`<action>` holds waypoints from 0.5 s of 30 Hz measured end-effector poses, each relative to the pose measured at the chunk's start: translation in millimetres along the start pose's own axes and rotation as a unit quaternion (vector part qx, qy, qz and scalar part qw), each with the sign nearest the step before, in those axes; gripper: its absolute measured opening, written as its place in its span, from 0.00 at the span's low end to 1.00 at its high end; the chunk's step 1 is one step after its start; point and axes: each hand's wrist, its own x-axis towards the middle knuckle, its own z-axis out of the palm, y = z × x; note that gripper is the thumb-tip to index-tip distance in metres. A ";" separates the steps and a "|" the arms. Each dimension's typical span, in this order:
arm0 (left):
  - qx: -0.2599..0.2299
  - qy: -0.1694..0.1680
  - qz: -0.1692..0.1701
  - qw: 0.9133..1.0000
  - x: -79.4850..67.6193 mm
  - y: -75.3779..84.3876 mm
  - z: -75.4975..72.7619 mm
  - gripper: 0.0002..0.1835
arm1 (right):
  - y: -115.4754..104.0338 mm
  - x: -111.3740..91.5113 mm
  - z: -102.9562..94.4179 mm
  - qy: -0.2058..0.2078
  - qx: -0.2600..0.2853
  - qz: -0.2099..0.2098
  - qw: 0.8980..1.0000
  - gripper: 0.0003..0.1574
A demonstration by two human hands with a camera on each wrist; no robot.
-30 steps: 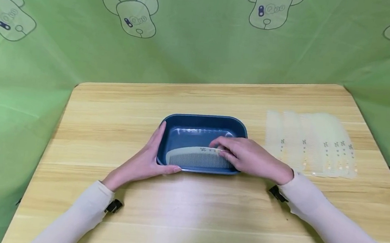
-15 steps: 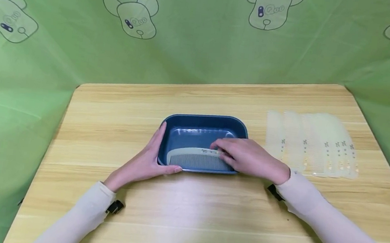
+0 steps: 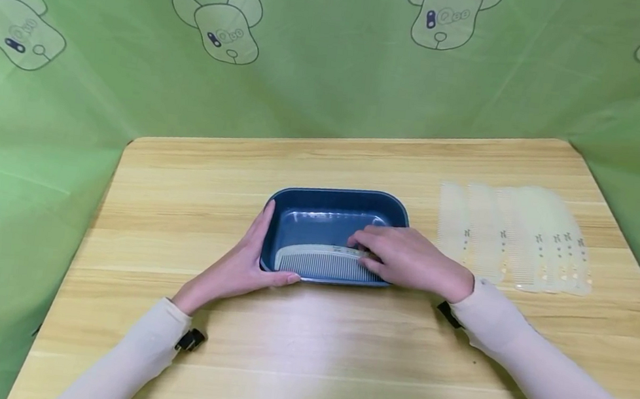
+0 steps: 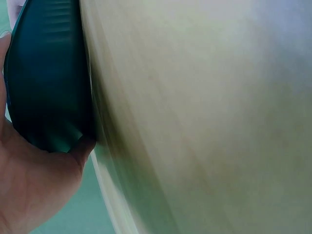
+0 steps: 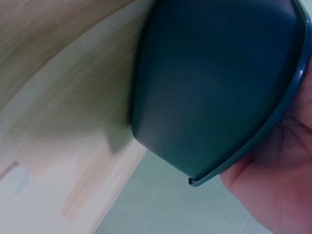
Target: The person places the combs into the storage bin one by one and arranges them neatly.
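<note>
A dark blue rectangular tub sits on the table in the head view. My left hand grips its left end, fingers along the side wall and thumb against the near wall. Inside, a pale translucent comb stands lengthwise by the near wall, teeth pointing down. Over the tub's right end, my right hand pinches the comb near its right end, which the fingers partly hide. Both wrist views show only the tub's outside, with the left hand at its corner and the right hand beside its rim.
Several similar pale combs lie overlapping on the wooden table, right of the tub. Green cloth with printed cartoon heads hangs behind the table and at both sides.
The comb has sunk slightly lower toward the tub's near wall, with my right hand still on it. The left hand keeps its hold, and the whole view has shifted a little.
</note>
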 end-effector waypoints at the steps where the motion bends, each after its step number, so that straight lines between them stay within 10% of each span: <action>1: 0.000 0.000 0.000 1.000 0.2 0.0 0.1 0.75 | 0.1 -0.1 0.3 0.003 -0.001 -0.001 1.000 0.15; 15: 0.003 0.001 0.003 1.000 1.7 0.9 1.7 0.75 | 2.7 -4.7 4.6 0.046 0.006 -0.004 0.999 0.15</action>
